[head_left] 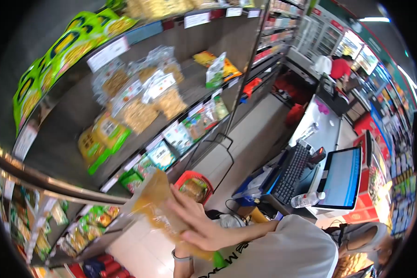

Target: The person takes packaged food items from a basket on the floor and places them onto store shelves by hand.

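Observation:
A blurred clear packet with yellow-brown contents (155,204) is held in front of me at the lower middle. My right hand (201,227) reaches in from the right, its fingers along the packet's upper side and its thumb below, gripping it. Of my left arm only the wrist with a band shows, below the packet; my left hand (183,252) is mostly hidden behind the packet and my right hand. A bit of green shows at the packet's lower end. Just behind my right hand, a red basket (208,184) on the floor holds a packaged item (193,190).
Shelves (55,153) with bagged dry goods (139,113) and green packets (69,44) fill the left. To the right, a counter holds a keyboard (289,171), a monitor (340,178), a scanner and a bottle (308,199). A person in red (341,68) stands far back; another is at lower right.

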Available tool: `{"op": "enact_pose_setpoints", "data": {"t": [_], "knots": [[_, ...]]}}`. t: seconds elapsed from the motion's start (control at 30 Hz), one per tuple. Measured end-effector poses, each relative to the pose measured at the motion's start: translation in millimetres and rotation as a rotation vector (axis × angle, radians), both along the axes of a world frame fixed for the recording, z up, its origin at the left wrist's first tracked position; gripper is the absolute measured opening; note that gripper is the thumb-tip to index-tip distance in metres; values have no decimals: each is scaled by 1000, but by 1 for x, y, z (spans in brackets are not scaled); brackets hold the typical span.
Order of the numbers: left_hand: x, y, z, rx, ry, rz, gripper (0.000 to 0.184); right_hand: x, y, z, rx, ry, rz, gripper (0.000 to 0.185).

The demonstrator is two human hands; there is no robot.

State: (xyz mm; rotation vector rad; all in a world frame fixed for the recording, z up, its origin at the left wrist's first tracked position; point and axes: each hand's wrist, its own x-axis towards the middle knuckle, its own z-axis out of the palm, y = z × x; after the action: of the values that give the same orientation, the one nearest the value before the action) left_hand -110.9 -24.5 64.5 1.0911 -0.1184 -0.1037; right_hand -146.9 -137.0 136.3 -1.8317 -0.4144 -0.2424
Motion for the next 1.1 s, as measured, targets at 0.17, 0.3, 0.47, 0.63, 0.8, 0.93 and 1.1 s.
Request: {"op": "enact_pose_setpoints", "data": {"t": [0.17,0.3,0.47,0.63,0.8,0.93,1.1], "knots": [[13,-31,12,-81,56,-140,60,21,-19,-32,-447,73,-224,73],[24,-37,4,-65,183,-127,57,34,-38,-61,-254,144,-350,93],[34,-23,-12,-23,367,11,54,63,-52,-73,-67,261,-374,94],[-38,92,40,-25,480,62,51,85,-48,-84,637,841,-32,91],[48,61,12,-31,454,123,51,94,-23,-144,1149,1235,310,82],[69,89,23,65,172,-7,70,94,-29,-137,1314,1228,256,72],[65,65,23,520,24,93,93,92,-17,-75,949,867,59,58]]}}
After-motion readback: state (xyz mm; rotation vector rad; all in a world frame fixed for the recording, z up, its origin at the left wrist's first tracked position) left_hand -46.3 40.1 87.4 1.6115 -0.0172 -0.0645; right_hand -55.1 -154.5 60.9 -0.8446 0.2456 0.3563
